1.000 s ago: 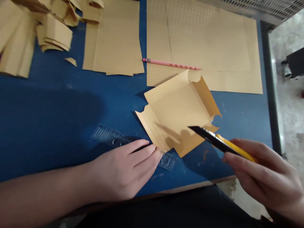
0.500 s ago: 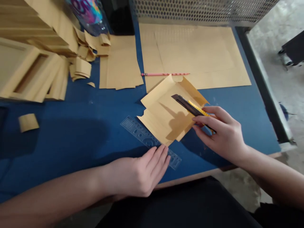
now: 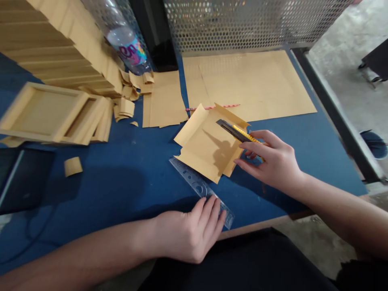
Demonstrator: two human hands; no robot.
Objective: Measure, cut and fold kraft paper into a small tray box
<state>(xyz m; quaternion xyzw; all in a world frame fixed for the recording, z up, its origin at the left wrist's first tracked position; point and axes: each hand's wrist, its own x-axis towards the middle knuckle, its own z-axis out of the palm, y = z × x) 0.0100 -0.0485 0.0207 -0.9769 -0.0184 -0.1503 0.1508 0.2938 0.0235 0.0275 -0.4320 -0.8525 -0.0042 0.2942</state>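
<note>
My right hand (image 3: 271, 159) grips a yellow and black utility knife (image 3: 235, 131), its tip held over a brown paper piece (image 3: 206, 143) with folded-up flaps that lies on the blue table (image 3: 121, 178). My left hand (image 3: 189, 230) rests flat near the table's front edge, fingertips on the near end of a clear plastic ruler (image 3: 198, 188) that runs along the paper piece's lower left side.
A pink pencil (image 3: 212, 107) lies behind the folded piece on large brown sheets (image 3: 257, 81). Folded paper trays (image 3: 45, 113) and scraps are stacked at the left, with a plastic bottle (image 3: 127, 44) and a perforated metal screen (image 3: 242, 20) at the back. A dark tablet (image 3: 21, 178) lies at the left edge.
My right hand has brought the knife forward from the near right to above the folded piece. My left hand stays on the ruler. The view has tilted up, showing more of the back.
</note>
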